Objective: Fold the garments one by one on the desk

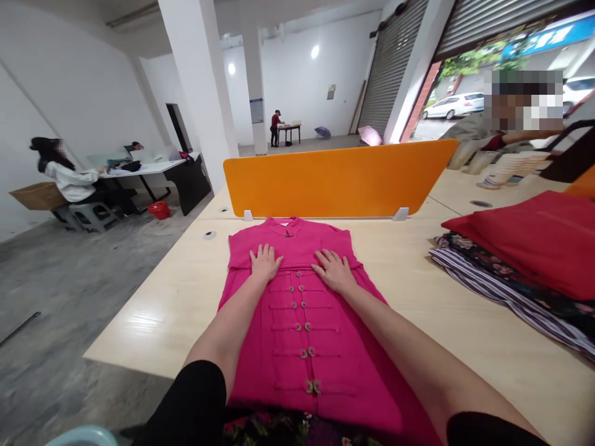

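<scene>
A bright pink shirt (288,371) with a stand collar and several knotted loop fastenings down its front lies spread on the pale wooden table (162,297). Its collar points away from me, and a fold runs across the chest. My left hand (265,262) rests flat on the left side of the chest, fingers spread. On the other side of the front, my right hand (334,271) lies flat too, with its fingers apart. Both palms press on the cloth and neither hand grips it. The shirt's lower end reaches the table's near edge.
An orange divider (339,179) stands behind the shirt. At right lies a stack of folded clothes (520,248), red on top. Beyond it, a person sits near paper cups (509,167). Other people work at tables farther back. A light-blue basin (82,436) is at lower left.
</scene>
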A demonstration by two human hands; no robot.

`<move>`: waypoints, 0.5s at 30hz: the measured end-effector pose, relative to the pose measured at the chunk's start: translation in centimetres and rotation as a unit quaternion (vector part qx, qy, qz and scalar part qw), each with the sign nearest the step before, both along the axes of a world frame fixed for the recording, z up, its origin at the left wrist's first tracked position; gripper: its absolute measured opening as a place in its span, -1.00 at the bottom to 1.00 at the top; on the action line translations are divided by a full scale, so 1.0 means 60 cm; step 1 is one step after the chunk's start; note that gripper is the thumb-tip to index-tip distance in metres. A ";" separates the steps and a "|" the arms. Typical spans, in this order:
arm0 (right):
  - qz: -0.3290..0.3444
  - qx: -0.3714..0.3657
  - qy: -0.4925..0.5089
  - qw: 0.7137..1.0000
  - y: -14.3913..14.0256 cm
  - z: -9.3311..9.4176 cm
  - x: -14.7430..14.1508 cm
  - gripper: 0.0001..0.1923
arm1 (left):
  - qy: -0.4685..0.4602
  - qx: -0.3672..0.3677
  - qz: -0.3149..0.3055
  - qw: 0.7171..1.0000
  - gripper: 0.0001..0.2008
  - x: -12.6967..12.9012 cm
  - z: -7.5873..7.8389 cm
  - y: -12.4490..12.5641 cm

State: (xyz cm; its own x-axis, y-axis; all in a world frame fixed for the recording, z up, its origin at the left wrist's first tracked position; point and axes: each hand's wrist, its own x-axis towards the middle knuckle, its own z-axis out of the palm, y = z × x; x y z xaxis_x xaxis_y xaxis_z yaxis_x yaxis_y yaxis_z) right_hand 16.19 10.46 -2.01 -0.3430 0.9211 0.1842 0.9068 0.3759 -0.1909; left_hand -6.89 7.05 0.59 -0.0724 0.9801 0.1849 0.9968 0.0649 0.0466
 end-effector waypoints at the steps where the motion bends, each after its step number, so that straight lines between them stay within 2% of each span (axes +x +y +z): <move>1: 0.001 0.013 0.018 1.000 -0.003 0.000 0.004 -0.42 | 0.011 -0.002 -0.010 1.000 -0.40 -0.007 0.003 -0.016; 4: 0.026 0.065 0.077 0.995 -0.025 -0.008 0.025 -0.43 | 0.048 -0.016 -0.051 0.997 -0.39 -0.041 0.008 -0.075; 6: 0.064 0.080 0.096 0.990 -0.049 -0.021 0.045 -0.44 | 0.054 -0.041 -0.054 0.996 -0.39 -0.070 0.008 -0.115; 11: 0.121 0.009 0.073 0.990 -0.125 -0.055 0.103 -0.47 | 0.032 -0.091 -0.028 0.995 -0.43 -0.121 0.000 -0.204; 15: 0.116 -0.009 0.162 0.980 -0.195 -0.048 0.147 -0.49 | 0.002 -0.080 -0.055 0.995 -0.47 -0.127 -0.010 -0.281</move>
